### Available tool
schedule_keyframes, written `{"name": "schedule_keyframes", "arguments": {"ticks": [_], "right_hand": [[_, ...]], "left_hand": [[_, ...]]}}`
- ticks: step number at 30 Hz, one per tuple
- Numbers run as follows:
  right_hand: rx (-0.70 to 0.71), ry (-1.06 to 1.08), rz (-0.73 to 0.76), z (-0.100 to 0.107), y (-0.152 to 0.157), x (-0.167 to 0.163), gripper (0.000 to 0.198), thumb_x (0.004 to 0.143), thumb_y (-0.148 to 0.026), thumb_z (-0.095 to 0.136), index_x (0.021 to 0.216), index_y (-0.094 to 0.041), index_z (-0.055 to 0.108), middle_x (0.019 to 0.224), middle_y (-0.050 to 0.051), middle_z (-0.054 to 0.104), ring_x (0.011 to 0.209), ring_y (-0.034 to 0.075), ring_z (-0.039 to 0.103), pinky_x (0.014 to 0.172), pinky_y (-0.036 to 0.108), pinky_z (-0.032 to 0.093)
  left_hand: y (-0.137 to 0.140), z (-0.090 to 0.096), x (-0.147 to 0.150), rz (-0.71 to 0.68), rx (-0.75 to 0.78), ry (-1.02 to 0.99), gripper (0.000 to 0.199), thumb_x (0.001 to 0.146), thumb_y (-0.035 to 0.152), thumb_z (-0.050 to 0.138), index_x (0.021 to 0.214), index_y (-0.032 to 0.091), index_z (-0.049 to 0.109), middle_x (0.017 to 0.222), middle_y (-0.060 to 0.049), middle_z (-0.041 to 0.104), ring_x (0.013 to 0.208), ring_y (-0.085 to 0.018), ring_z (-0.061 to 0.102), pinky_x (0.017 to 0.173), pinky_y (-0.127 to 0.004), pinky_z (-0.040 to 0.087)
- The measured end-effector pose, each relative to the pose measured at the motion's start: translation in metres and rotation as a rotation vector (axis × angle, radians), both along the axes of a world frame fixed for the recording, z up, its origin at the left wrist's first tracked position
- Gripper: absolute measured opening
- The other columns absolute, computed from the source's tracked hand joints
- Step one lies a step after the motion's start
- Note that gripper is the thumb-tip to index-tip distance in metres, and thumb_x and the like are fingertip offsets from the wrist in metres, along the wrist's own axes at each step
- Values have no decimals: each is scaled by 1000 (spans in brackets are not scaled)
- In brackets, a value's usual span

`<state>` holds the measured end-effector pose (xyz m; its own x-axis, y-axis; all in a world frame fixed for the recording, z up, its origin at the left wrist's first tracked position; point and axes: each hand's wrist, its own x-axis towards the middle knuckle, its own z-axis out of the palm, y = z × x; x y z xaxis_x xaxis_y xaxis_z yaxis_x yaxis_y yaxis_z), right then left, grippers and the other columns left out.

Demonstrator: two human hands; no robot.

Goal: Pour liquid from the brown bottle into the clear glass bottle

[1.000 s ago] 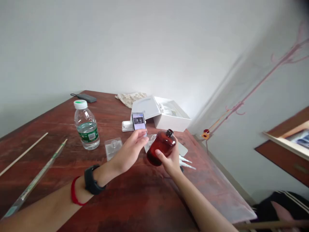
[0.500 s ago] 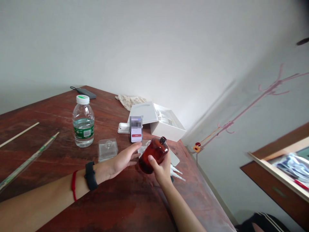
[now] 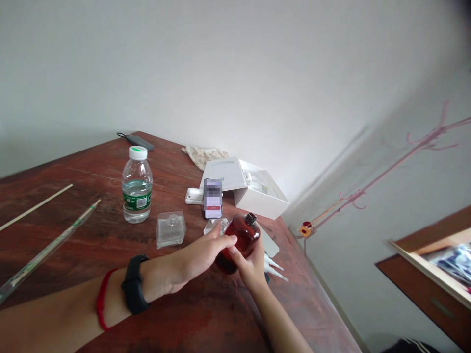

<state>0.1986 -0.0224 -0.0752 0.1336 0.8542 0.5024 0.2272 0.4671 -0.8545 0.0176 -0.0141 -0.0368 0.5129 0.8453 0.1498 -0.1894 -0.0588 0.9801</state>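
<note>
Clearly one amber bottle [image 3: 248, 239], two hands [image 3: 196, 261] [image 3: 253, 264] at it, one phone [image 3: 213, 200]

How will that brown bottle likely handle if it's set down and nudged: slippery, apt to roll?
The brown bottle looks slippery, its surface being glossy. Its rounded body would probably roll if laid sideways. The neck looks uncapped, so any contents might spill.

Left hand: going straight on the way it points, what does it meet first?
Most likely the brown bottle held in the right hand. The left hand overlaps its side in view; whether they touch is unclear.
</note>
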Motion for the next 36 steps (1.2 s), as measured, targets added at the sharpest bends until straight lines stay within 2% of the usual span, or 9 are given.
{"name": "schedule_keyframes", "arguments": {"ticks": [2,4,6,9,15,20,24,30,36], "right_hand": [[3,2,1,-1,0,0,80,75,-44,90,143,-23,53,142,15,65,135,38,61,121,60,41],[5,8,3,-2,1,1,82,75,-44,90,144,-23,52,143,15,64,136,38,59,121,60,40],[3,9,5,-3,1,2,83,75,-46,89,145,-23,51,144,15,63,137,39,59,121,61,40],[8,2,8,-2,0,2,81,76,-48,87,145,-24,52,144,14,64,137,39,59,120,60,41],[24,12,50,3,-1,-2,79,75,-51,87,142,-24,54,142,13,65,135,39,61,119,57,44],[7,7,59,3,-1,-1,80,75,-50,87,142,-24,53,142,13,65,134,38,60,120,58,42],[23,19,38,0,0,1,84,74,-52,88,144,-24,52,141,14,65,133,39,61,118,59,44],[27,5,46,-1,-1,3,84,73,-54,87,143,-23,52,140,14,65,133,39,61,119,57,44],[47,42,90,-4,0,2,84,74,-51,89,144,-24,51,142,15,64,134,39,61,118,58,44]], "left_hand": [[0,-3,2,51,-102,70,67,97,53,64,156,25,50,156,-12,58,153,-41,42,124,-63,36],[1,-1,0,201,-109,176,85,91,50,72,163,19,39,169,-17,39,161,-46,15,128,-70,19],[4,3,-5,282,11,247,94,93,49,70,168,17,24,177,-19,15,162,-44,-5,128,-71,6],[10,3,-14,304,292,326,85,102,44,60,170,23,13,179,-15,4,163,-38,-4,130,-67,4],[19,-16,-16,405,610,488,57,111,35,40,164,19,28,175,-18,23,163,-35,18,131,-61,22],[19,-22,-16,317,707,427,59,106,19,41,164,18,29,174,-16,28,162,-32,23,132,-58,23],[20,-21,-17,213,659,309,62,104,15,45,164,23,30,170,-14,37,158,-30,35,132,-56,27],[26,-29,-13,300,536,209,50,103,21,55,151,25,43,160,-13,50,151,-31,44,130,-56,30],[30,-33,-11,320,492,219,50,99,20,57,147,24,43,147,-14,58,138,-31,54,123,-56,37]]}}
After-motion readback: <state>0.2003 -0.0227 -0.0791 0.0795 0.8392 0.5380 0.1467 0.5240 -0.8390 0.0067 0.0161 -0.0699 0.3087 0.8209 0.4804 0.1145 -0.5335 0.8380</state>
